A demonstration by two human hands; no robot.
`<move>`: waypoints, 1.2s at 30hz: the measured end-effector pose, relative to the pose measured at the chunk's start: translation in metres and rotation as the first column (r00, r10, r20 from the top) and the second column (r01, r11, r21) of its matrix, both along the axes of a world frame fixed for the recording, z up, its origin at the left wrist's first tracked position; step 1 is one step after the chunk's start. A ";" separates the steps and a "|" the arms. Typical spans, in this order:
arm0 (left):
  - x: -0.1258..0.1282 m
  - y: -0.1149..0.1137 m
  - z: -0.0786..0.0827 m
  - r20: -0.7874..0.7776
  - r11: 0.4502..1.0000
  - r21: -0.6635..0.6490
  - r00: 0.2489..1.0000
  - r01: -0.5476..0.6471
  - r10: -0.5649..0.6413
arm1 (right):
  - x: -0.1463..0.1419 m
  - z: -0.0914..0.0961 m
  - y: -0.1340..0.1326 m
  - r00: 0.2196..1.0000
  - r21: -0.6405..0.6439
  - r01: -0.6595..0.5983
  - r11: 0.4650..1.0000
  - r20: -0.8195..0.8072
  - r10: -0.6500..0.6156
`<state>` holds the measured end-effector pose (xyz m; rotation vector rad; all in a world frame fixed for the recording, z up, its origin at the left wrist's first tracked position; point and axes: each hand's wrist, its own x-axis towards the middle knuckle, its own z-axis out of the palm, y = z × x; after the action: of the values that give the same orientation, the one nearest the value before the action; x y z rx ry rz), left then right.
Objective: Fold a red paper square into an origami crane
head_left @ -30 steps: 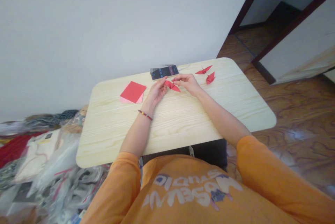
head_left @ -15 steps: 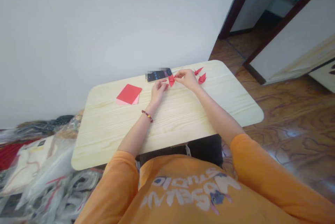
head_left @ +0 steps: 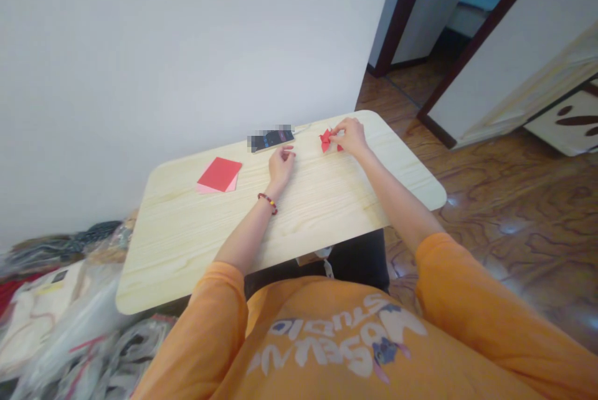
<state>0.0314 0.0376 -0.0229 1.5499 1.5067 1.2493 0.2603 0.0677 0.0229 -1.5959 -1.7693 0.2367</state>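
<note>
1. My right hand (head_left: 351, 137) reaches forward, fingertips closed on a small red folded-paper origami figure (head_left: 326, 141), above the pale pine-grain tabletop (head_left: 196, 244)
2. My left hand (head_left: 281, 166) rests on the wood, fingers loosely curled, gripping nothing

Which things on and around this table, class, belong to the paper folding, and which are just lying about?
Belong: crane, pinched by the right hand; left hand; paper stack.
Lying about: phone; plastic bags.

Bright, even indoor light; soft, faint shadows; small glare spots on the varnished wood floor (head_left: 508, 227). Wide-angle bowing toward the frame edges; pixelated patch over the smartphone (head_left: 270, 139); slight overall softness.
</note>
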 end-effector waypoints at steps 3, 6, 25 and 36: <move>0.003 -0.004 0.003 -0.051 1.000 0.020 0.998 -0.022 0.023 | 0.004 -0.004 -0.004 0.999 0.022 0.035 0.999 0.001 -0.035; 0.002 -0.007 0.004 -0.065 0.999 0.029 0.998 -0.014 0.015 | 0.006 -0.004 -0.009 0.999 -0.004 0.050 0.999 0.021 -0.050; 0.000 -0.007 0.007 0.050 1.000 0.028 0.999 -0.014 0.013 | -0.006 0.007 -0.008 0.999 0.052 0.024 0.998 -0.040 -0.022; -0.065 -0.021 0.026 -0.176 0.989 0.141 0.981 -0.052 0.077 | -0.102 -0.001 -0.003 0.939 0.054 -0.296 0.954 -0.169 0.300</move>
<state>-0.0339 0.0168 0.0028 1.7566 1.6265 1.3003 0.1578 0.0645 0.0220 -1.2406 -1.8607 0.4797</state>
